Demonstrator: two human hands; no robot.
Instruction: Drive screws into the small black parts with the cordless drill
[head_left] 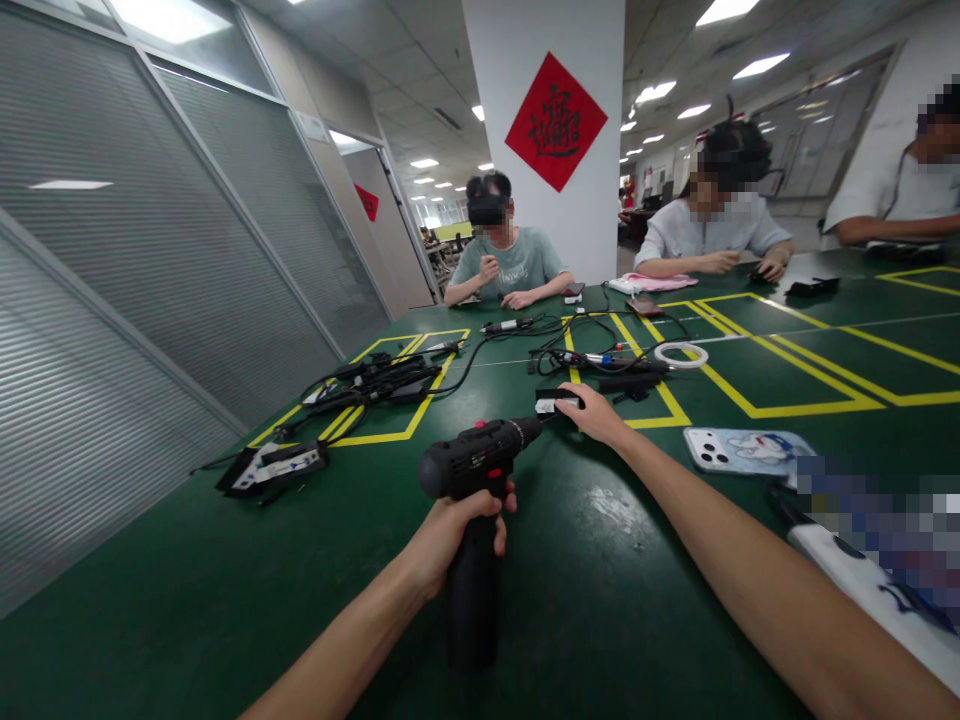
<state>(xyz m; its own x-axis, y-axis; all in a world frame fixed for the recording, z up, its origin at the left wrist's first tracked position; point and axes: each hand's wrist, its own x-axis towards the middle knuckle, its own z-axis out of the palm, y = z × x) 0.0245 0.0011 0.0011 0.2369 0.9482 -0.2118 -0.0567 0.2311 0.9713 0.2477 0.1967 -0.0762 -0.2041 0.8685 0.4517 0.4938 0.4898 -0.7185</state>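
My left hand is wrapped round the grip of a black cordless drill with small red buttons. The drill's chuck points right and away from me, and its bit reaches the near side of a small black part with a white label. My right hand grips that part from the right, fingers curled over it. What exactly the part is, I cannot make out, and the bit's contact with it is too small to tell.
Tangled black cables and a black-and-white piece lie left. Beyond my right hand are more cables, tools and a white ring. A phone lies right. Yellow tape marks the green table. Several people sit across it.
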